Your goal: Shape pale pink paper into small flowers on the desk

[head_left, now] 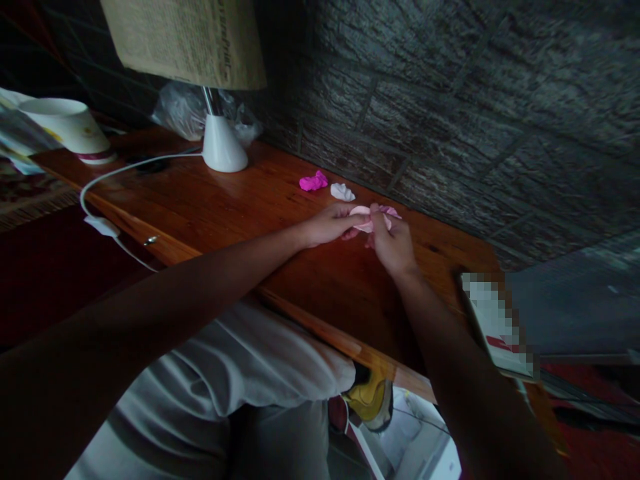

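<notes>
Both hands pinch a pale pink piece (369, 217) on the wooden desk (200, 200), well right of the lamp base (223, 148). The left hand (330, 224) grips its left edge and the right hand (393, 244) clamps its right part. It looks thin, soft, light and floppy, cloth or rubber, can't tell which; best pinched at the edges. A magenta wad (313, 181) and a white wad (343, 192) lie between the lamp base and the hands, untouched.
</notes>
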### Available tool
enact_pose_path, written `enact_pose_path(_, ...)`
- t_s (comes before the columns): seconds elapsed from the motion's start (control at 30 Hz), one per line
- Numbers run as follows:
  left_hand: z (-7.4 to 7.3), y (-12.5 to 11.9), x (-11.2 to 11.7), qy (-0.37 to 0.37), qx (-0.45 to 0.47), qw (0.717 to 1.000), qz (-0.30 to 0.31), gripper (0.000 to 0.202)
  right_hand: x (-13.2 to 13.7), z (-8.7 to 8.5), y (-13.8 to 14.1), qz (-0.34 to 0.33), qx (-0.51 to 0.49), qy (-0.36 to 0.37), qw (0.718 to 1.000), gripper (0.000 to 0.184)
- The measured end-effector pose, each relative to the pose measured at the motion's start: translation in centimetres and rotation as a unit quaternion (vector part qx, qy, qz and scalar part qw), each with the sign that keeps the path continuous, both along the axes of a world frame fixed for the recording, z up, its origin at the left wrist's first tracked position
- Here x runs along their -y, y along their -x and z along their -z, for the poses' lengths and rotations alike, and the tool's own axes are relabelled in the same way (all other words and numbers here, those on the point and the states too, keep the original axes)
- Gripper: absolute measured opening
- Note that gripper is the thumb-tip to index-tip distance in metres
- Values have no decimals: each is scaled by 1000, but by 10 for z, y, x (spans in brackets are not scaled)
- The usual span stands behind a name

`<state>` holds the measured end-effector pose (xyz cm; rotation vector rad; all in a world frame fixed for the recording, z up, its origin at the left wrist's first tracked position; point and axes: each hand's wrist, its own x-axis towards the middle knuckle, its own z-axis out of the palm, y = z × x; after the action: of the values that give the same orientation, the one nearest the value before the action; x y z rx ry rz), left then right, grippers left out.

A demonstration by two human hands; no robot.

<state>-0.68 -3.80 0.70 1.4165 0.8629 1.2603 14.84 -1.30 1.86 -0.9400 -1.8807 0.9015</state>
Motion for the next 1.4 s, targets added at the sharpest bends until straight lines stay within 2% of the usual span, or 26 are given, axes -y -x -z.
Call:
enact_pose_path(0.13,1,-1,0,-4,-5,1000,0,32,-2,1,0,-4,0,-9,1000,62)
enact_pose_path(0.37,1,-3,0,32,24,999,2,35,-4,0,-1,-9,-16,0,1000,65)
enact_pose_path(0.5,2,-5,-2,28,49,998,-32,32,-4,3,-1,-9,-18,26,999,66)
enact_pose_path(0.6,5,-4,-4,23,73,995,-67,25,-5,6,0,-35,-34,51,998,62)
enact_pose_path(0.73,7,-1,-5,21,66,996,-64,24,-8,5,0,-70,-43,77,994,59)
enact_pose_path(0.97,2,2,-1,16,30,999,-42,38,-6,-3,-3,-141,2,38,989,64)
enact_pose_path(1.13,-3,2,1,4,28,998,-58,35,-2,-7,1,-133,-18,59,989,68)
enact_pose_path(1.27,-4,0,1,23,20,998,-46,34,-4,-8,-1,-120,-12,76,990,68)
enact_pose_path(1.4,-2,0,1,29,26,998,-56,42,-4,-11,-3,-116,-5,68,991,68)
